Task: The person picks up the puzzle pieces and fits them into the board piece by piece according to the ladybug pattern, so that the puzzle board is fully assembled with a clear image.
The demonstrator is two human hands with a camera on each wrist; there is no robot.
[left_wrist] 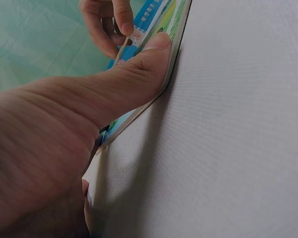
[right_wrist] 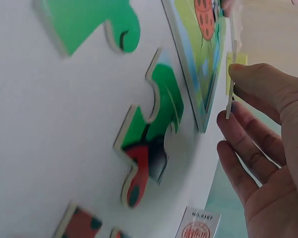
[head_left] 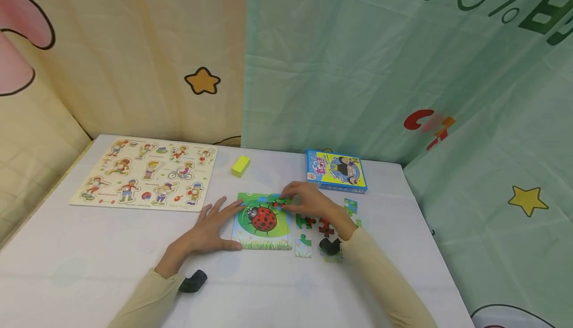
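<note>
A ladybird puzzle board point(head_left: 264, 242) lies on the white table in front of the person. Spread along its left side is my left hand point(head_left: 203, 231), with fingertips at the upper left edge and the thumb on the lower left corner. Over the upper right corner, my right hand point(head_left: 311, 201) pinches a thin puzzle piece point(right_wrist: 230, 101) between thumb and fingers, seen edge-on in the right wrist view. Several loose pieces are right of the board, among them a green one point(right_wrist: 89, 22), a green, red and black one point(right_wrist: 146, 153) and a grass-patterned one point(head_left: 303, 249).
A wooden board with sports figures point(head_left: 147, 173) lies at the back left. Near it stands a yellow block point(head_left: 240, 166). At the back right is a blue and yellow box point(head_left: 336, 171). Printed curtains point(head_left: 313, 69) hang behind the table.
</note>
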